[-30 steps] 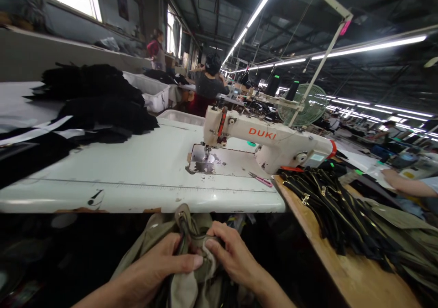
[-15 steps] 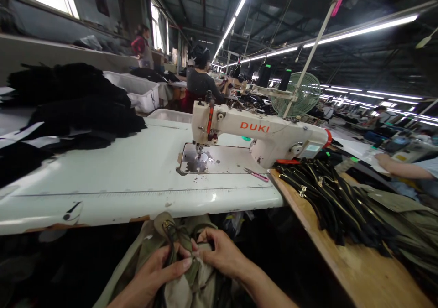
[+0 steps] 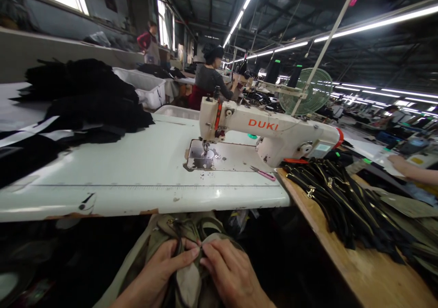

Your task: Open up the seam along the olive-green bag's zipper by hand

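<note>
An olive-khaki garment (image 3: 187,284) with dark edging lies bunched below the front edge of the sewing table. My left hand (image 3: 167,264) pinches its cloth between thumb and fingers. Close against it, my right hand (image 3: 227,264) grips the same garment, its fingers curled over a fold and the fingertips meeting the left ones. Just what lies between the fingertips is too small to make out. Beyond the hands stands a white sewing machine (image 3: 273,127) marked DUKI, with no cloth under its needle.
Pink-handled thread snips (image 3: 263,173) lie on the sewing table (image 3: 112,166), right of the needle plate. Black zippers (image 3: 342,198) with gold teeth cover a wooden board (image 3: 331,244) at right. Black fabric pieces (image 3: 89,98) are heaped at left. Co-workers are in the background.
My right hand has turned, its back now facing up, and its fingers have closed in over the garment beside the left fingertips. The whole view has shifted slightly.
</note>
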`<state>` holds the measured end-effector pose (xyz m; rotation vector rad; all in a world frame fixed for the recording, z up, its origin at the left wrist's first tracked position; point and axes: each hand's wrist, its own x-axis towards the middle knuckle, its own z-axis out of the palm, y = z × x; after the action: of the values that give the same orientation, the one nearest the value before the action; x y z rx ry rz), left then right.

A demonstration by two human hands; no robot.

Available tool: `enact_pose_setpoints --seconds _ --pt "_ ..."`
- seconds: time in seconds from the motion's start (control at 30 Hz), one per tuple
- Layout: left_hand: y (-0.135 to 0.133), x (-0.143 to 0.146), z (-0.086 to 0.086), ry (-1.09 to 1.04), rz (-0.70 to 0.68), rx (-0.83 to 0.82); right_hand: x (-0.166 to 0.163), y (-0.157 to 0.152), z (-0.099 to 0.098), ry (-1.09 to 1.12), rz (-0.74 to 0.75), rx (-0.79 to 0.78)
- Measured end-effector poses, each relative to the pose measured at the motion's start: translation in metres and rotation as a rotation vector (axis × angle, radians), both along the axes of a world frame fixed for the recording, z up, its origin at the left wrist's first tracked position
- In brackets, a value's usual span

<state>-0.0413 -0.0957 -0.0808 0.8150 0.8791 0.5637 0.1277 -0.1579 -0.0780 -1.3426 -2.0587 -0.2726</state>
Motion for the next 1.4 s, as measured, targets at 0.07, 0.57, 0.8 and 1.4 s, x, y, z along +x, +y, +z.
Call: enact_pose_setpoints --seconds 0.07,0.57,0.8,1.4 --pt "0.0 -0.001 0.002 0.006 0.006 0.018 -0.002 0.003 0.003 -0.05 0.024 0.016" --pt "-0.003 0.003 0.005 0.083 0.127 0.005 -0.002 0.005 0.045 0.39 0.078 0.072" --pt "0.002 -0.002 -0.006 0.057 0.095 -0.03 0.013 0.006 0.014 0.377 -0.022 -0.219" --pt "0.001 -0.002 -0.009 0.002 0.087 -0.113 0.007 0.017 0.054 0.555 -0.061 -0.04"
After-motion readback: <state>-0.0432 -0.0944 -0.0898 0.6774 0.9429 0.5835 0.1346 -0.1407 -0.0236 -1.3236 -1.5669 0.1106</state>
